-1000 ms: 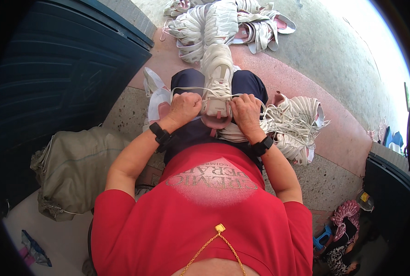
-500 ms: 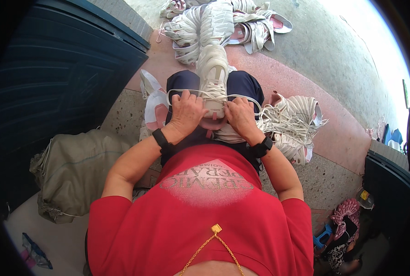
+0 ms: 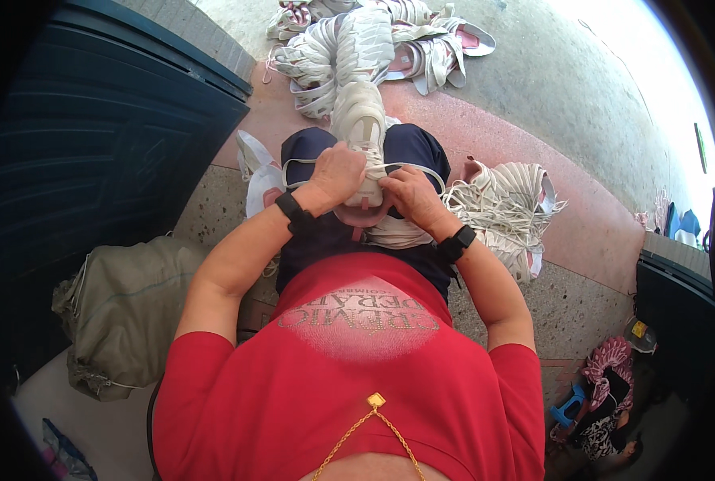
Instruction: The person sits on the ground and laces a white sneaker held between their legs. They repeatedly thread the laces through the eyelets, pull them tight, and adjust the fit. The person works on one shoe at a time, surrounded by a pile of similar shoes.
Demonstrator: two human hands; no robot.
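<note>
A cream-white shoe upper (image 3: 357, 104) lies lengthwise between my thighs, its toe pointing away from me and its pink-lined opening toward me. A white shoelace (image 3: 299, 161) runs through its eyelets and loops out on both sides. My left hand (image 3: 340, 174) is closed at the left side of the lacing, its fingers curled on the lace. At the right edge of the tongue, my right hand (image 3: 413, 195) pinches the lace between thumb and fingers. The pink tongue tab (image 3: 364, 204) shows between the hands. The fingertips are partly hidden.
Beyond my knees lies a pile of nested white shoe uppers (image 3: 364, 48). Another laced bundle (image 3: 514, 192) sits right of my leg. Loose white and pink pieces (image 3: 257, 184) lie at left, near a dark blue door (image 3: 109, 120) and an olive sack (image 3: 137, 297).
My left hand has moved in over the lacing and turned more, its fingers curling tighter. My right hand has shifted slightly inward. The view has moved a little, so the scene sits farther left.
</note>
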